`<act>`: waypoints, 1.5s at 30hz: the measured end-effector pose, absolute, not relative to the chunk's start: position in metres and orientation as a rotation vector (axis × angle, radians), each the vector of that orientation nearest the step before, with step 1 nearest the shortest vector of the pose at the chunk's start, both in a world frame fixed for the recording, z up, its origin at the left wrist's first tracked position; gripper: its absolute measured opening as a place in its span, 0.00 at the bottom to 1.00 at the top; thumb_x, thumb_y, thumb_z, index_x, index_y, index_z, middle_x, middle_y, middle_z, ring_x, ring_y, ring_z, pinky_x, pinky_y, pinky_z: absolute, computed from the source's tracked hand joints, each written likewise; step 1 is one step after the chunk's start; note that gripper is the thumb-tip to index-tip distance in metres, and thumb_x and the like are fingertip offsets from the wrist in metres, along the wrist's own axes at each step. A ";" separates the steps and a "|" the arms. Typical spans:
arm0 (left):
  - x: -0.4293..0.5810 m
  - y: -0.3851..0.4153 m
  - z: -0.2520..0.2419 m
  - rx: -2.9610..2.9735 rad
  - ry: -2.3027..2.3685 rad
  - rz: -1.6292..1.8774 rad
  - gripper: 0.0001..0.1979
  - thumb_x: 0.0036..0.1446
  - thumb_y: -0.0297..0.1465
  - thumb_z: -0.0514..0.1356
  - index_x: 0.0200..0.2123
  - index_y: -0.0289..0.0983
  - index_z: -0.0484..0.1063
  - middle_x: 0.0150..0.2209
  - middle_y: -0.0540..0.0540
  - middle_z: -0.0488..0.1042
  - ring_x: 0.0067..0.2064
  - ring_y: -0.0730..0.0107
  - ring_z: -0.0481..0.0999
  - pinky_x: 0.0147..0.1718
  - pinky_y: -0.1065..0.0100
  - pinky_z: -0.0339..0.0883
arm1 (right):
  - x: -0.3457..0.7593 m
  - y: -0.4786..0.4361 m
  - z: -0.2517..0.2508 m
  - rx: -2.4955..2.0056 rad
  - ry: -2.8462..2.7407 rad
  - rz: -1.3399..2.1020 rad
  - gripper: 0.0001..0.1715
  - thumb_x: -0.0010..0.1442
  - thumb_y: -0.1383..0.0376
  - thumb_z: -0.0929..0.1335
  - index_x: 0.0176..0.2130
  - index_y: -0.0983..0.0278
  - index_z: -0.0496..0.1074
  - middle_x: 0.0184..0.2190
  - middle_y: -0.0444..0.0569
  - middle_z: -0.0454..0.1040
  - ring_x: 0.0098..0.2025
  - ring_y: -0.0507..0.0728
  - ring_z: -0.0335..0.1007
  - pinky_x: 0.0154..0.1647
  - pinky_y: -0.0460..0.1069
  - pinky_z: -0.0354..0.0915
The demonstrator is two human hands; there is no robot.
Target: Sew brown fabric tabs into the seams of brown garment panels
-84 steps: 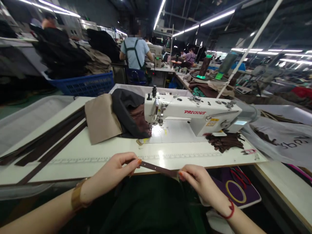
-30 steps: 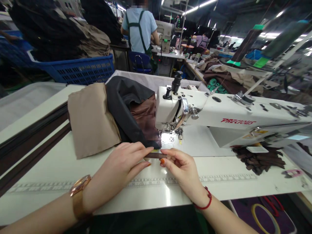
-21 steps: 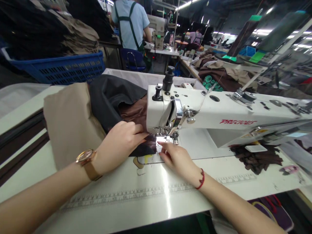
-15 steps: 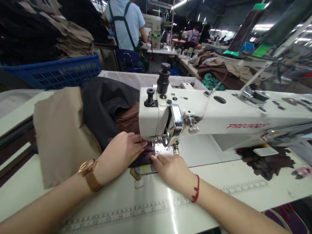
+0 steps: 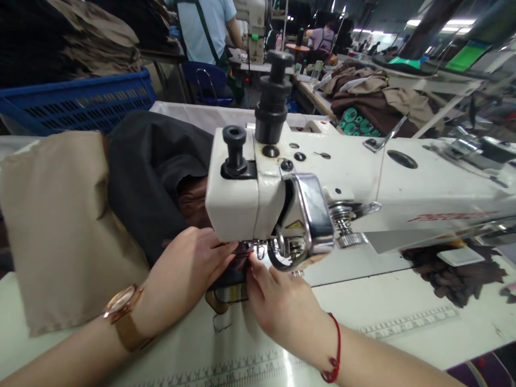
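Note:
A white sewing machine fills the middle of the view. Under its head, my left hand and my right hand meet at the needle area. The fingers of both hands are pressed together on a narrow dark brown strip, most of which is hidden by the fingers and the machine head. Just behind my left hand lie dark grey fabric and brown fabric. A folded tan fabric piece lies to the left on the white table.
A pile of small dark brown pieces lies under the machine arm at the right. A blue basket stands behind the table at the left. A person in a light blue shirt sits further back at another machine. Fabric heaps cover the tables beyond.
My hands lifted the brown strip from the table's front edge, carried it forward and set it under the machine head. My head has moved closer to the machine.

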State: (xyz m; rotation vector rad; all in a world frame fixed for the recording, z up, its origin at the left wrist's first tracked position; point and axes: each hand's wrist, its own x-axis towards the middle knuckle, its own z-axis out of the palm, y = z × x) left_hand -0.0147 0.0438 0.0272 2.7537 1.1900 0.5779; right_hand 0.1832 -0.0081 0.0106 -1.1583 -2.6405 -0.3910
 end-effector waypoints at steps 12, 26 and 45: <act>-0.016 0.043 0.020 2.818 1.197 0.560 0.16 0.66 0.29 0.46 0.38 0.41 0.74 0.37 0.44 0.75 0.36 0.60 0.74 0.31 0.58 0.68 | 0.182 -0.009 0.012 -1.272 -2.669 -0.342 0.10 0.60 0.71 0.62 0.39 0.67 0.72 0.48 0.58 0.76 0.22 0.56 0.72 0.11 0.49 0.59; -0.010 0.018 0.027 2.878 1.088 0.458 0.16 0.63 0.33 0.53 0.51 0.38 0.71 0.52 0.45 0.74 0.53 0.55 0.71 0.58 0.46 0.56 | 0.180 -0.002 0.017 -1.297 -2.725 -0.336 0.09 0.61 0.70 0.61 0.38 0.66 0.69 0.43 0.56 0.76 0.19 0.56 0.70 0.11 0.49 0.54; -0.015 0.015 0.005 3.017 0.999 0.456 0.22 0.55 0.18 0.53 0.54 0.29 0.66 0.54 0.39 0.72 0.54 0.56 0.70 0.53 0.53 0.69 | 0.180 -0.002 0.018 -1.341 -2.690 -0.227 0.09 0.60 0.72 0.62 0.39 0.66 0.70 0.39 0.52 0.75 0.20 0.52 0.67 0.12 0.49 0.46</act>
